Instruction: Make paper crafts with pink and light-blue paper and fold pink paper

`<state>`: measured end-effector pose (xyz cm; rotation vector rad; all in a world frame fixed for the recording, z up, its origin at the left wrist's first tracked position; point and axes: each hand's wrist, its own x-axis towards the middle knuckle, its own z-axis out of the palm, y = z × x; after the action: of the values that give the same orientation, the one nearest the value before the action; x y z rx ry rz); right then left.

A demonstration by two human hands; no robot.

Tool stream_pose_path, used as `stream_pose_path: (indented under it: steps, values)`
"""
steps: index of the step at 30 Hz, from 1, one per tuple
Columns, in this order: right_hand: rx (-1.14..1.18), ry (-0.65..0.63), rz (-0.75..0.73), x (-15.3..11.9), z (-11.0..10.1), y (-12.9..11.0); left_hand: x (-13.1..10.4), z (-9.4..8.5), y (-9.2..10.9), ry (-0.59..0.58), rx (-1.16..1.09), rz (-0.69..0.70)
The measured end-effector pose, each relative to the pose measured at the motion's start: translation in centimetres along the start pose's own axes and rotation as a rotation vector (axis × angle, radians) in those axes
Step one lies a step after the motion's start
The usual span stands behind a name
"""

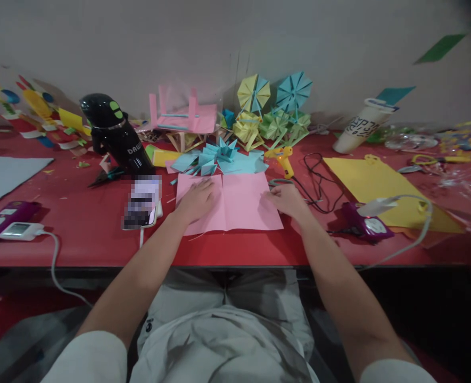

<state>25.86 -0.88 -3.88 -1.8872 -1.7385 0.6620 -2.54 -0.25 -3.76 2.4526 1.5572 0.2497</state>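
Note:
A pink sheet of paper (pixel 243 205) lies unfolded on the red table, with a crease down its middle. My left hand (pixel 197 201) rests spread on the sheet's left half. At its right edge, my right hand (pixel 283 199) has its thumb and fingers pressed together on the paper. Scissors with grey handles (pixel 279 182) lie partly hidden behind my right hand. Folded blue paper pieces (pixel 219 157) sit just beyond the sheet.
Left of the sheet are a phone (pixel 143 202) and a black bottle (pixel 119 138). A yellow glue gun (pixel 283 159), its black cable and yellow sheets (pixel 371 186) lie to the right. A white cup (pixel 361 127) and paper models (pixel 255 93) stand at the back.

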Motion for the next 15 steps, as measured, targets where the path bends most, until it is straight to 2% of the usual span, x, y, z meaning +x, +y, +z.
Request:
stream_pose_path:
  steps: [6, 15]
  values:
    - [-0.103, 0.041, -0.059, -0.24, -0.34, -0.50, -0.02, 0.03, -0.07, 0.020, -0.025, 0.012]
    - [0.013, -0.017, -0.006, -0.92, -0.80, -0.66, 0.01, 0.30, -0.26, 0.059, -0.021, 0.031]
